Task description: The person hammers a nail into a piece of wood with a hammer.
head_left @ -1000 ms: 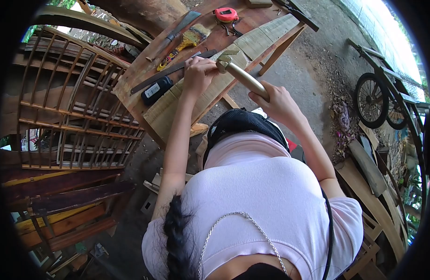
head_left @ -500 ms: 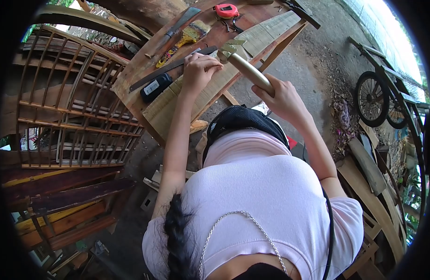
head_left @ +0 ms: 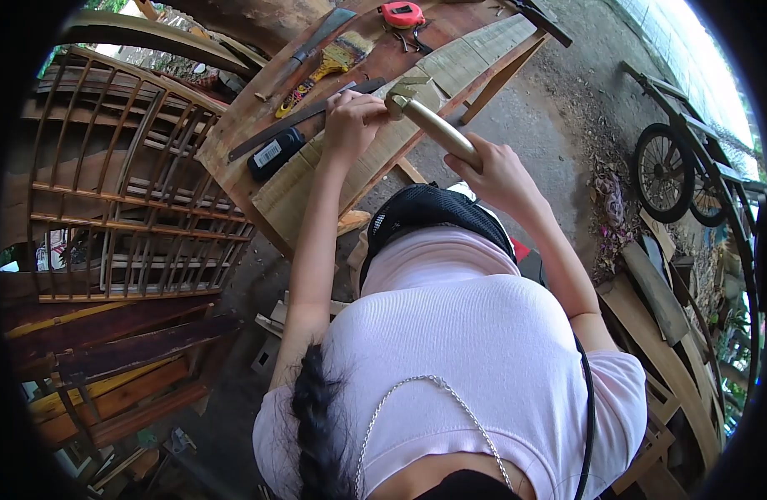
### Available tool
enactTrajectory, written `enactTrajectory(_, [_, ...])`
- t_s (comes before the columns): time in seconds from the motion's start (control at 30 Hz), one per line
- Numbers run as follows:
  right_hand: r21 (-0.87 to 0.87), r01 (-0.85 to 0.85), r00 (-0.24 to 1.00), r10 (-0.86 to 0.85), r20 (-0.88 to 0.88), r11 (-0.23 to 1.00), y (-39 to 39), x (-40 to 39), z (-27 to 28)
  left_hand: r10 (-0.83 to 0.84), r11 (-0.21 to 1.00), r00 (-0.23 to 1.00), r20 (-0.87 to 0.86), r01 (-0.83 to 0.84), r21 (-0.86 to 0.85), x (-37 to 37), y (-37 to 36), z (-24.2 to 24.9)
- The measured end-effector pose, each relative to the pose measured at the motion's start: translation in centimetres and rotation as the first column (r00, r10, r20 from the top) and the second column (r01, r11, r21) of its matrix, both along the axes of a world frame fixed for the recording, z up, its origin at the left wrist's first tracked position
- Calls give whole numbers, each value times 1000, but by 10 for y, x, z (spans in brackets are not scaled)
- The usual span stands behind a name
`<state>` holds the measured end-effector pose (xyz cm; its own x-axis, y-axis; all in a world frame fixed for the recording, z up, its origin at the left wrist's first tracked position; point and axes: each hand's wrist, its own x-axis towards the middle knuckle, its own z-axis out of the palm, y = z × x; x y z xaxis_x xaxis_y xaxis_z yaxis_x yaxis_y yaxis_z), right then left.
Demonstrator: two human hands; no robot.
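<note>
A hammer (head_left: 437,131) with a pale handle is in my right hand (head_left: 502,173), its metal head over a light wooden board (head_left: 467,67) on the workbench. Close to the hammer head, my left hand (head_left: 352,121) is closed in a pinch at the board; whatever its fingertips hold is too small to make out. A dark metal strip (head_left: 283,125) lies beside that hand, and a black box with a white label (head_left: 275,155) sits to its lower left.
On the workbench (head_left: 233,137) lie a yellow-bristled brush (head_left: 325,73), a red tape measure (head_left: 402,14), pliers (head_left: 412,39) and a dark blade (head_left: 323,35). Wooden lattice frames (head_left: 133,192) stand at left. A wheeled cart (head_left: 662,173) and loose planks (head_left: 654,292) are at right.
The hammer and my right hand have shifted slightly left and up. The hammer head is a little nearer my left hand, which stays pinched at the board.
</note>
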<state>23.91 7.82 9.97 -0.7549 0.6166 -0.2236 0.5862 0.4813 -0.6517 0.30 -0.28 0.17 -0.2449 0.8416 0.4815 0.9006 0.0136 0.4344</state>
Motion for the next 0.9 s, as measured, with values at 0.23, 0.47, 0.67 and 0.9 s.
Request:
enactTrajectory(0.23, [6,22,1000,-22,5,1000,-4,-1,5,-14,999,1000,21,14,39,1,0,4])
enactTrajectory(0.47, [26,6,1000,-6,24,1000,-1,1,5,-35,999,999,36,33,36,1,-1,3])
enactTrajectory(0.67, [51,-28,997,24,69,998,0,2,-5,-24,999,999,24,23,42,0,1,1])
enactTrajectory(0.9, [39,-16,1000,15,20,999,-2,2,-3,-46,997,998,43,43,71,1,0,2])
